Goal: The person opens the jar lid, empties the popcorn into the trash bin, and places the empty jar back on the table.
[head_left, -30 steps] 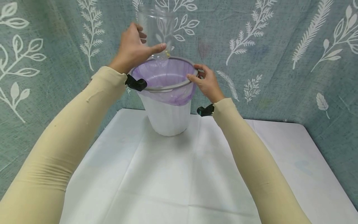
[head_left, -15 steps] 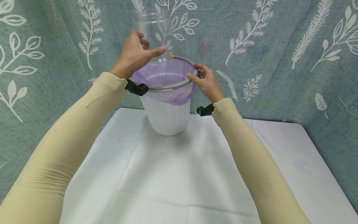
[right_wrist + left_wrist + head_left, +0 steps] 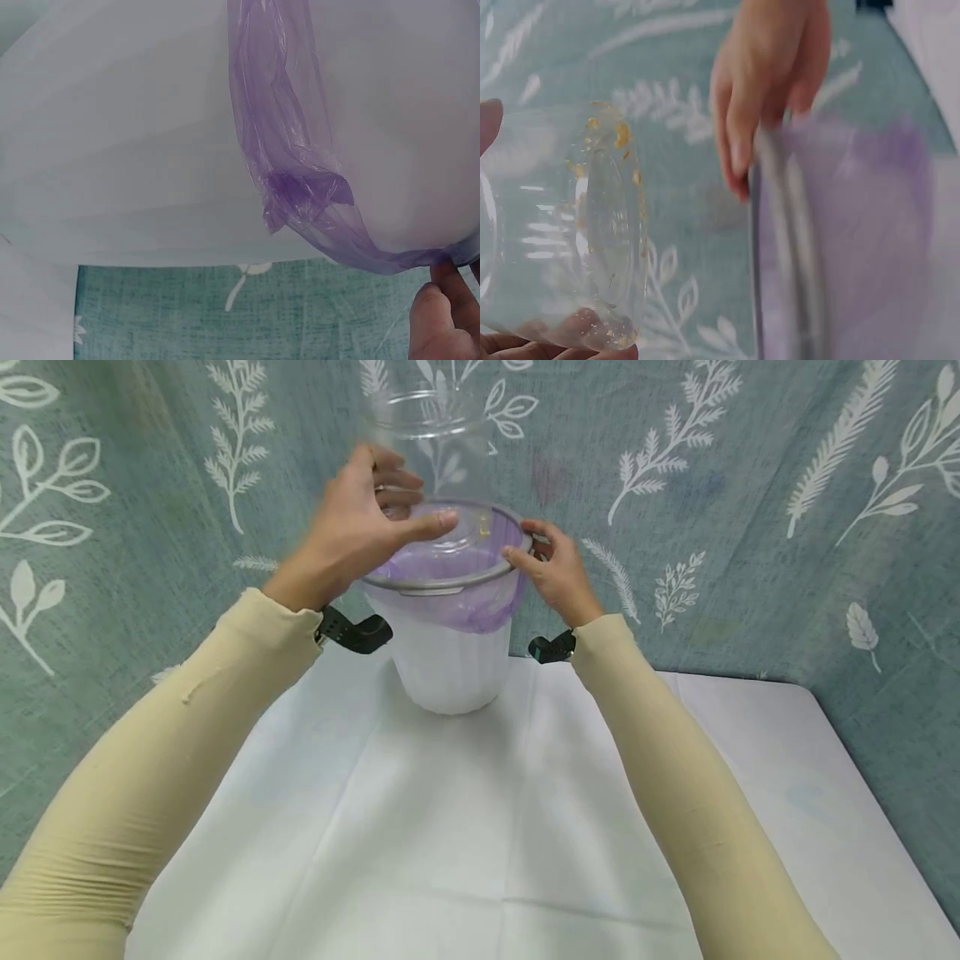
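A clear plastic jar (image 3: 442, 460) is held by my left hand (image 3: 360, 527), the thumb on its near side and the fingers on the other. Yellow crumbs (image 3: 622, 135) cling around its base in the left wrist view. The jar stands over a white bin (image 3: 450, 668), its lower end overlapping the opening in the head view. A purple bag (image 3: 480, 614) lines the bin and folds over the outside, below a grey rim (image 3: 450, 583). At the rim's right side, my right hand (image 3: 558, 568) grips the edge with thumb and fingers.
The bin stands near the back of a table with a white cover (image 3: 420, 810). Close behind it hangs a green curtain (image 3: 570, 460) with white leaf patterns. Black wrist straps (image 3: 360, 633) sit at both cuffs.
My left hand and the jar have moved right and slightly down, bringing the jar more over the bin's opening. The right hand stays on the rim.
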The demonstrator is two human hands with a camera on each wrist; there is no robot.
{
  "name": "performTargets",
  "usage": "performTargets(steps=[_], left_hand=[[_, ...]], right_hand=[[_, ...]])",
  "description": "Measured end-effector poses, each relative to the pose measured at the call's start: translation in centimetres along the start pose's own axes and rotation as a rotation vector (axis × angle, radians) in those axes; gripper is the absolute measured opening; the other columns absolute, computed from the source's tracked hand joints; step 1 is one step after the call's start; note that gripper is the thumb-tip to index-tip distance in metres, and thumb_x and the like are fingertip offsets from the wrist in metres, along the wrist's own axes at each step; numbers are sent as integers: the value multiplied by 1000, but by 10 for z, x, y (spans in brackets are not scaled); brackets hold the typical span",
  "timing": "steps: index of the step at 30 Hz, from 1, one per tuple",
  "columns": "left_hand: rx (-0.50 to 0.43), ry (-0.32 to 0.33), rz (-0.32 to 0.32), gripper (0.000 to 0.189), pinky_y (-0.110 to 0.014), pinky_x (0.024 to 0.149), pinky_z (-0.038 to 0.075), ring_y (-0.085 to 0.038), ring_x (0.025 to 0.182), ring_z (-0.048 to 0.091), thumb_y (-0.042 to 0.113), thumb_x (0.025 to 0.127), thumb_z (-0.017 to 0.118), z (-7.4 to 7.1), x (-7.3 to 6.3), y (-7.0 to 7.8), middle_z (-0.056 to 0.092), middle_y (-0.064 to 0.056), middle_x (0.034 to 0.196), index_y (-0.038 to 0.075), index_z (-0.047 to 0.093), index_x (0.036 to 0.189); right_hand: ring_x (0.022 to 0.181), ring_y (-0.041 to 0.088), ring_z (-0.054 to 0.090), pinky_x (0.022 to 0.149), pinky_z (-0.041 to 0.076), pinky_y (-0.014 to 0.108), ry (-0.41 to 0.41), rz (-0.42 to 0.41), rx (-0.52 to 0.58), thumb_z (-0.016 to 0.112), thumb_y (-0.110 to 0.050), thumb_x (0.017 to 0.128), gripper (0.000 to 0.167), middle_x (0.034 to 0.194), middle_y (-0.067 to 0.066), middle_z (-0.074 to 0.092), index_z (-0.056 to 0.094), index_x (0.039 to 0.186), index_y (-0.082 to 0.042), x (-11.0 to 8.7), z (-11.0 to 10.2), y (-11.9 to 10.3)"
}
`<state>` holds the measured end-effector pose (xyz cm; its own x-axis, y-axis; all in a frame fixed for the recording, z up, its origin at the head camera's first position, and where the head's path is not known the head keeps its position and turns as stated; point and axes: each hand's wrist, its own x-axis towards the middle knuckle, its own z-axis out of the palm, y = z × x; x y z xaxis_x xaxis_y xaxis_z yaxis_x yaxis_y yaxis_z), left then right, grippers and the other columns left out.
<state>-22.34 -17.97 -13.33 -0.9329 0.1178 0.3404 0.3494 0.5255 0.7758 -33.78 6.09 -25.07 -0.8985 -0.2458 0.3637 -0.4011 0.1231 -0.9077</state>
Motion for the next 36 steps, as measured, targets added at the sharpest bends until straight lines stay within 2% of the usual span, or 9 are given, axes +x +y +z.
performTargets(steps=[2,6,10,15,22,26,32,36], left_hand=[[-49,-18,68,89,-31,116,43,-23,140,53,28,84,91,7,-13,1,52,-12,150,6,35,150],[-146,-64,150,89,-33,114,46,-26,137,57,17,80,94,20,-38,1,55,-13,144,7,38,148],[-216,-122,170,92,-37,113,47,-28,136,57,9,76,94,36,-62,-7,52,-13,146,6,37,148],[-265,-197,186,87,-46,113,47,-27,133,58,0,71,95,62,-95,-32,53,-12,142,2,41,139],[-243,-335,121,99,-54,109,49,-26,138,56,9,66,100,117,-133,-79,58,-12,141,7,41,144],[-253,-406,85,104,-54,111,47,-30,136,56,9,65,101,147,-150,-102,58,-11,141,9,38,148],[-300,-478,59,94,-56,113,44,-33,133,56,9,68,100,179,-165,-124,55,-9,145,5,41,141],[-310,-485,23,92,-58,113,44,-36,135,55,7,67,99,195,-171,-133,54,-8,146,4,42,139]], right_hand=[[144,16,48,113,44,28,9,2,5,73,-26,101,64,159,8,46,47,156,-7,1,-1,0],[142,18,50,108,48,30,23,-5,33,71,-19,102,59,158,9,47,48,154,-3,3,-2,0],[142,18,51,110,46,27,31,-30,51,69,-15,103,57,158,11,46,47,154,0,5,-2,-2],[144,20,49,108,47,29,14,4,66,73,-21,101,64,159,10,46,46,156,-4,5,-2,-5],[143,20,50,104,49,33,0,22,53,73,-19,101,64,159,12,46,45,157,-3,0,-1,-16],[139,19,53,102,49,35,-9,46,60,71,-18,102,63,157,13,47,44,157,-2,-5,0,-25],[138,11,51,106,48,28,-8,61,42,72,-23,102,65,160,8,44,43,158,-8,-1,0,-13],[135,15,54,106,48,39,-9,49,61,72,-22,102,65,159,10,45,43,158,-7,3,-1,-2]])
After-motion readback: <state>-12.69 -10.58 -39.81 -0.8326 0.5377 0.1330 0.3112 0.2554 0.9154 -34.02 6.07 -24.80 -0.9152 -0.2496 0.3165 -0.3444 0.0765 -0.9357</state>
